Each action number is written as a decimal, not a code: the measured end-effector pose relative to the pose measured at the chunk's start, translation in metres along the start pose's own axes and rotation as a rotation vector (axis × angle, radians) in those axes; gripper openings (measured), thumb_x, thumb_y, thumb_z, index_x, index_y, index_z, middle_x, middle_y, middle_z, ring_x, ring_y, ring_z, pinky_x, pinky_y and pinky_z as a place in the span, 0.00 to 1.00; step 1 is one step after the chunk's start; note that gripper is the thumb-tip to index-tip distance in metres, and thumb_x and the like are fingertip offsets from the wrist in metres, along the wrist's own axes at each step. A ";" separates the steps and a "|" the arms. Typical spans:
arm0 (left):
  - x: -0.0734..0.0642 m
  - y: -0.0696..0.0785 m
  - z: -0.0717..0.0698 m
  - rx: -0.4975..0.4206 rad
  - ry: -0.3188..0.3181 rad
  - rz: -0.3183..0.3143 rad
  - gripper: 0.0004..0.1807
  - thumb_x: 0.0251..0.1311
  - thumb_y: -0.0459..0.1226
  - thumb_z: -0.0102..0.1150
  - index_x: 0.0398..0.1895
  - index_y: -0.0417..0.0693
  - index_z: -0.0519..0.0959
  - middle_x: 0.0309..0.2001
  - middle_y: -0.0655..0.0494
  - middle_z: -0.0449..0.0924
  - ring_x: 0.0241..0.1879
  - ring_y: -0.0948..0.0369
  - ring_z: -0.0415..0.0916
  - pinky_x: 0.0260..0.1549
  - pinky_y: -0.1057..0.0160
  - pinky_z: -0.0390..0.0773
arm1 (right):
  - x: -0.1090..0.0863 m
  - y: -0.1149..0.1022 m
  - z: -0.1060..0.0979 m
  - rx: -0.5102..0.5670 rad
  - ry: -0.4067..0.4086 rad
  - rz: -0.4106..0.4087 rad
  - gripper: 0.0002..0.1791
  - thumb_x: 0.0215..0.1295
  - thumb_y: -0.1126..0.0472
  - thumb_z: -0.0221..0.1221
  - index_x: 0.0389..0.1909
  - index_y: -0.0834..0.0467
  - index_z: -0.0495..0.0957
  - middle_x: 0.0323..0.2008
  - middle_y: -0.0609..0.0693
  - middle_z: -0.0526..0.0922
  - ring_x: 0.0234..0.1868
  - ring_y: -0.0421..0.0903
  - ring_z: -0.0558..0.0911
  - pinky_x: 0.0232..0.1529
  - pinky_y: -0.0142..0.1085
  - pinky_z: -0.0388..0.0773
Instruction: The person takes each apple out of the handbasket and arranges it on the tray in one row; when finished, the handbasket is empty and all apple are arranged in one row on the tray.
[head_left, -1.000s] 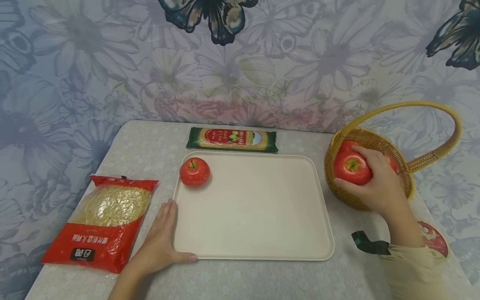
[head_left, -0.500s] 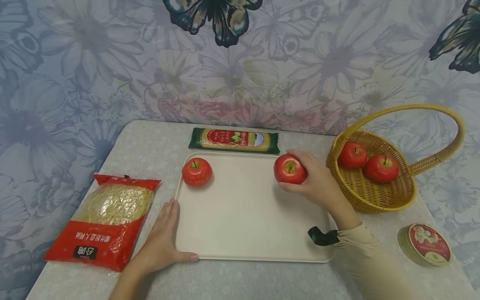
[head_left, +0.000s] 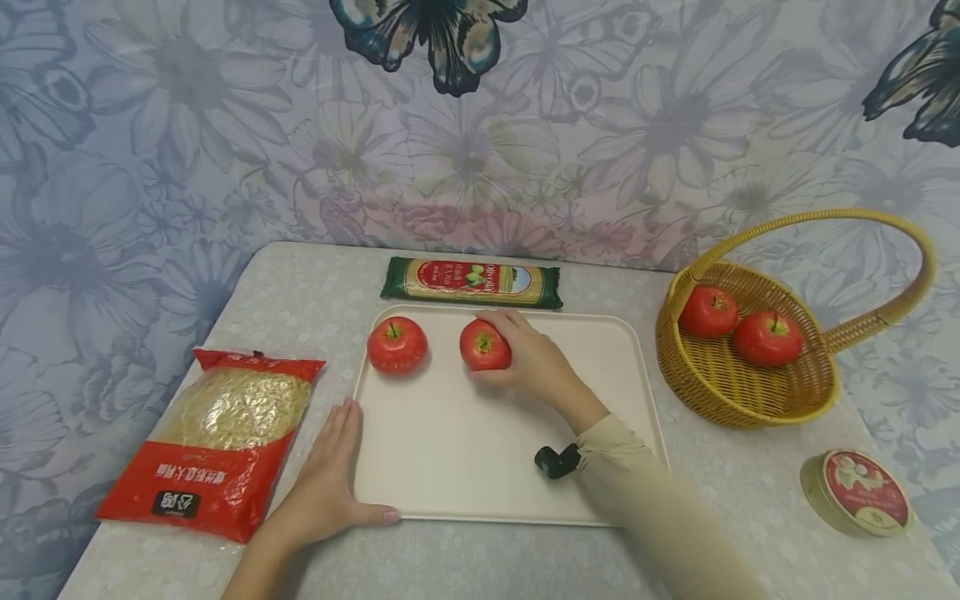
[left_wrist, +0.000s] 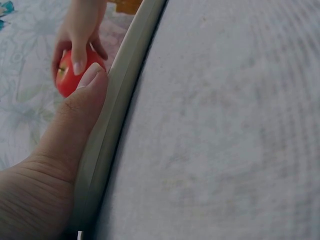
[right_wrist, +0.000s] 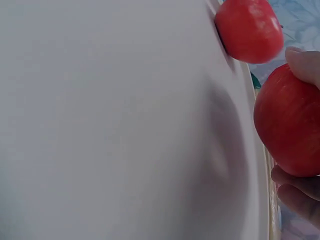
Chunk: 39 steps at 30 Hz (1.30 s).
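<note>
Right hand (head_left: 538, 363): fingers curled around a red apple (head_left: 482, 346), clear of the tray (head_left: 457, 446) below them; second apple (head_left: 397, 346) sits on the tray just left of those fingers. Left hand (head_left: 324, 483): fingers straight along the tray's left edge, thumb extended along its front rim.

The apples (head_left: 484, 346) are red, one yellow-green round its stem hollow; the tray (head_left: 465, 450) is plain cream; the basket (head_left: 750, 404) golden yellow; the long packet (head_left: 472, 282) green and gold with a red label; the bag (head_left: 195, 467) red and pale yellow; the sleeve (head_left: 660, 508) beige; the wall (head_left: 517, 150) flowered in lilac, grey and pink, with teal-black butterflies (head_left: 450, 54).
</note>
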<state>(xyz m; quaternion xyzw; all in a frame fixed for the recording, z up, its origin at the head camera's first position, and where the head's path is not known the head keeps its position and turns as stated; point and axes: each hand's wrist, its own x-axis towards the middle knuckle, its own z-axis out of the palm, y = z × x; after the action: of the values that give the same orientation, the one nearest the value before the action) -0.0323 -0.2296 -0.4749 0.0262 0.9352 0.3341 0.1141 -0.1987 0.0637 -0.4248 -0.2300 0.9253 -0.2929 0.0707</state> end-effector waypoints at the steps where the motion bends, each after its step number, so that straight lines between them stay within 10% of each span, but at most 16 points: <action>1: 0.000 0.000 0.000 -0.001 -0.002 -0.002 0.87 0.22 0.69 0.78 0.80 0.46 0.32 0.80 0.38 0.30 0.79 0.39 0.27 0.71 0.29 0.42 | 0.002 -0.002 0.003 0.010 -0.007 -0.002 0.48 0.50 0.40 0.73 0.72 0.38 0.62 0.67 0.45 0.68 0.57 0.54 0.80 0.54 0.56 0.80; 30: 0.001 0.001 0.001 0.002 -0.010 -0.024 0.87 0.21 0.69 0.78 0.80 0.47 0.31 0.80 0.38 0.30 0.79 0.39 0.28 0.71 0.29 0.43 | 0.020 -0.015 0.031 0.040 -0.034 0.044 0.51 0.53 0.35 0.69 0.76 0.42 0.57 0.71 0.44 0.67 0.66 0.49 0.71 0.61 0.50 0.76; 39: 0.000 0.002 -0.001 -0.006 -0.009 -0.021 0.87 0.22 0.68 0.78 0.80 0.46 0.32 0.80 0.38 0.30 0.79 0.38 0.28 0.70 0.29 0.43 | 0.021 -0.011 0.037 0.052 -0.058 0.093 0.54 0.51 0.28 0.65 0.77 0.39 0.53 0.59 0.48 0.76 0.58 0.48 0.74 0.54 0.48 0.80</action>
<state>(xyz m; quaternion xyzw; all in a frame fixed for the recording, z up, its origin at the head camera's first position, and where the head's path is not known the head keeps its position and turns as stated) -0.0327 -0.2285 -0.4726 0.0177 0.9340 0.3355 0.1216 -0.2037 0.0270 -0.4489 -0.1931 0.9247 -0.3065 0.1170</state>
